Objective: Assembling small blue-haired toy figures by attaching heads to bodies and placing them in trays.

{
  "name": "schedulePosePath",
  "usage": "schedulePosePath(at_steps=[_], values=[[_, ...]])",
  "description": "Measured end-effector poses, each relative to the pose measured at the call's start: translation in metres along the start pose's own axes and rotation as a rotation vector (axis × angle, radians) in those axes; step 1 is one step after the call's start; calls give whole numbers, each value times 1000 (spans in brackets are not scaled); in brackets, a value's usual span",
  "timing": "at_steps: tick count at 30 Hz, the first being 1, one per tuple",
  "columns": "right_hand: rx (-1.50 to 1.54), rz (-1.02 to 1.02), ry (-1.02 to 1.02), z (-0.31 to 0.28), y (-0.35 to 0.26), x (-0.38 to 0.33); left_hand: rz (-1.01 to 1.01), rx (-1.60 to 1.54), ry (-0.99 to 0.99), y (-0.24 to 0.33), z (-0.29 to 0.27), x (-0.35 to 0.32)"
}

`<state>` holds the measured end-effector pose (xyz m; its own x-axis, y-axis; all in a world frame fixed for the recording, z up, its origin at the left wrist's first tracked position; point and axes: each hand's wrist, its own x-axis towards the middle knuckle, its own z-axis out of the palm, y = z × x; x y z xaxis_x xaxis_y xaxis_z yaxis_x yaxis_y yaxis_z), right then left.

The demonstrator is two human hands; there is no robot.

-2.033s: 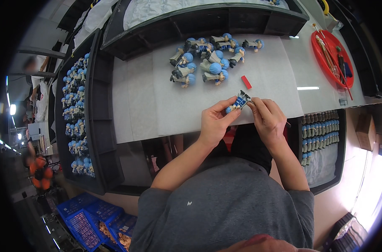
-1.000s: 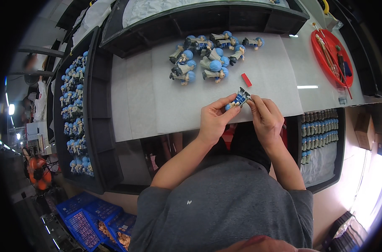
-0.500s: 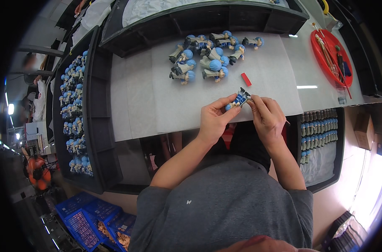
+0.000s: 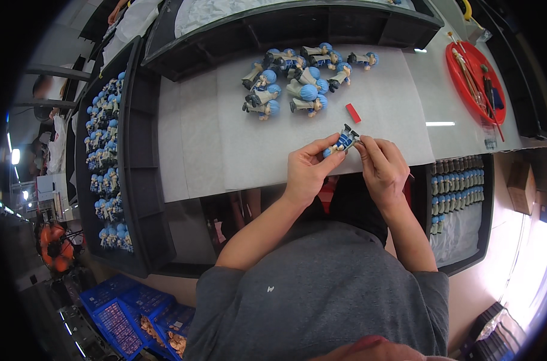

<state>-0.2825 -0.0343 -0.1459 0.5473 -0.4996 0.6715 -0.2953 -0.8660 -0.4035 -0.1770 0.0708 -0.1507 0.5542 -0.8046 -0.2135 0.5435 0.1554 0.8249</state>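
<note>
Figurine pinched between left hand and right hand.

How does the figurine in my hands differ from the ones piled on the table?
The held figurine is gripped by both the left hand and right hand; the piled figurines lie loose, untouched. It is single and near the table edge; they are clustered farther back. All share blue heads.

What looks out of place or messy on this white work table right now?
Only a small red rectangular piece lying alone on the white table, apart from the loose heap of blue-haired toy figures. The left hand and right hand hold one figure; nothing looks spilled.
</note>
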Motion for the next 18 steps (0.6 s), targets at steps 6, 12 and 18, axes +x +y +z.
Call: schedulePosePath(at_steps=[6, 12, 18], values=[[-10, -38, -36, -2, 3, 2, 8, 22, -3, -1, 0, 0], [-33, -68, -61, -3, 4, 3, 22, 37, -12, -1, 0, -1], [-23, -14, -6, 1, 1, -2, 31, 58, -10, -2, 0, 0]])
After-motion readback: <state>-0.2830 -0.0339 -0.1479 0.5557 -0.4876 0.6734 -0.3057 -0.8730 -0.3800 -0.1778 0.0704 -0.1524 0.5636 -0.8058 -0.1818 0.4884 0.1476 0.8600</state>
